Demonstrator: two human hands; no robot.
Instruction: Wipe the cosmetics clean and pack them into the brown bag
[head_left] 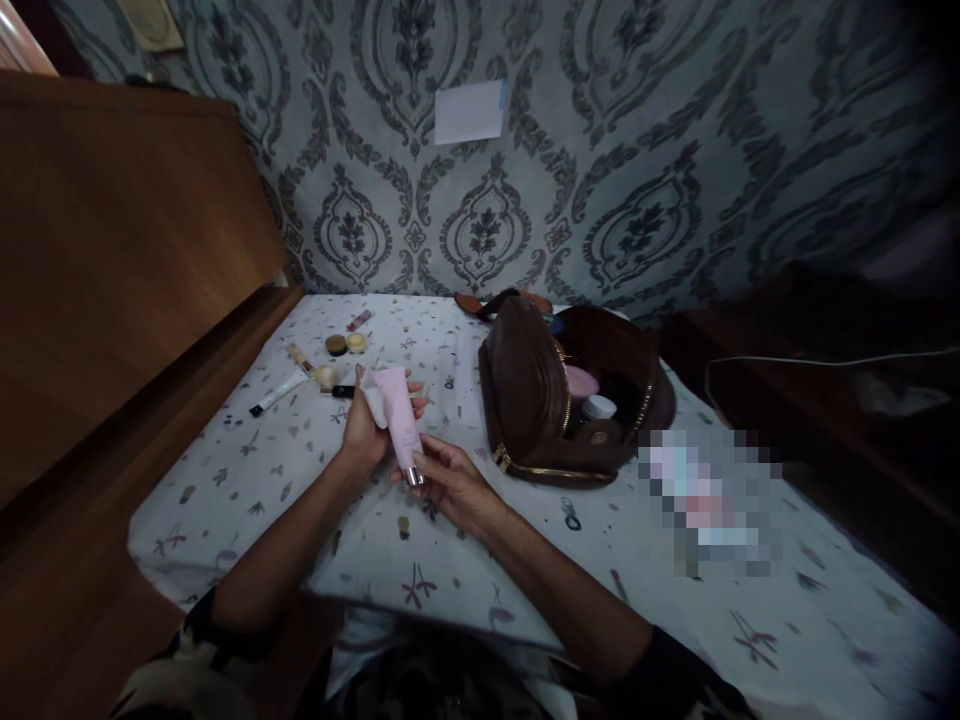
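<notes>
A pale pink squeeze tube (397, 415) slants between my two hands, its silver cap (414, 475) pointing down toward me. My left hand (363, 432) curls around the tube's upper part from behind, with fingertips showing past its right side. A crumpled white wipe or tissue (374, 402) is also tucked in that hand, beside the tube. Near the cap, my right hand (459, 485) grips the tube's lower end between thumb and fingers. Just left of my left hand lies a small black-capped item (343, 391), partly hidden by it.
An unzipped brown bag (525, 375) holds a pink item (579, 382) and a white-lidded jar (599, 407). Small jars (336, 345), a white tube (279, 393) and a little pink tube (360, 320) lie left on the patterned cloth (247, 480). A blurred patch covers something right.
</notes>
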